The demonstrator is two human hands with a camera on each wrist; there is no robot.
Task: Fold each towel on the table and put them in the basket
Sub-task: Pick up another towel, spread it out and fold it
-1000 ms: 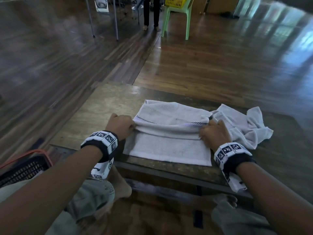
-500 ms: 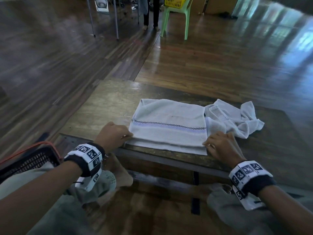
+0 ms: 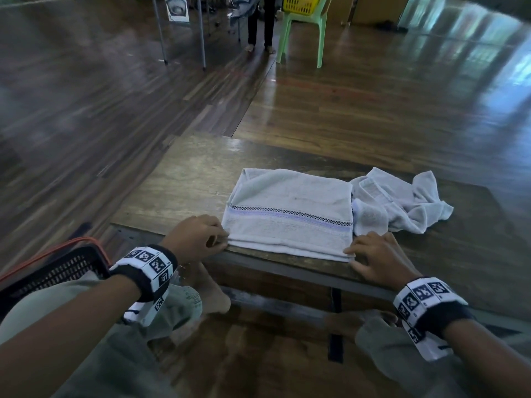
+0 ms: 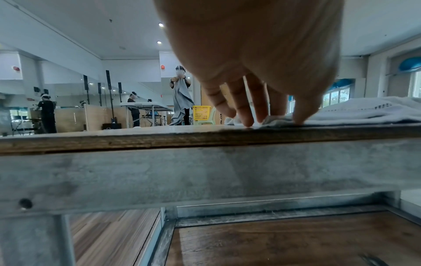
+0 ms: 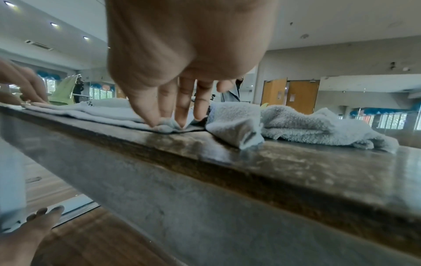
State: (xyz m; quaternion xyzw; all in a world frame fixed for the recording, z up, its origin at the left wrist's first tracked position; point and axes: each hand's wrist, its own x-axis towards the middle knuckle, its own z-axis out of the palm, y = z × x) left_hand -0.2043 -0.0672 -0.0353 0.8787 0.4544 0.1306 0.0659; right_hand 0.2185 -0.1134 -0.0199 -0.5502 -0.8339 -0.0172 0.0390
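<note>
The left hand point(image 3: 195, 239) pinches the near left corner of the pale grey folded terry towel with the checkered stripe point(image 3: 290, 214), and the right hand point(image 3: 376, 257) pinches its near right corner, fingertips point(image 5: 159, 124) pressing the layers down at the near edge of the low worn wooden table point(image 3: 184, 191). The first fold looks done; next likely comes a crosswise fold, needing corners kept aligned. Two towels show: this one and a crumpled white towel point(image 3: 402, 202) touching its right side. One dark plastic basket with an orange rim point(image 3: 54, 268) waits at the left.
</note>
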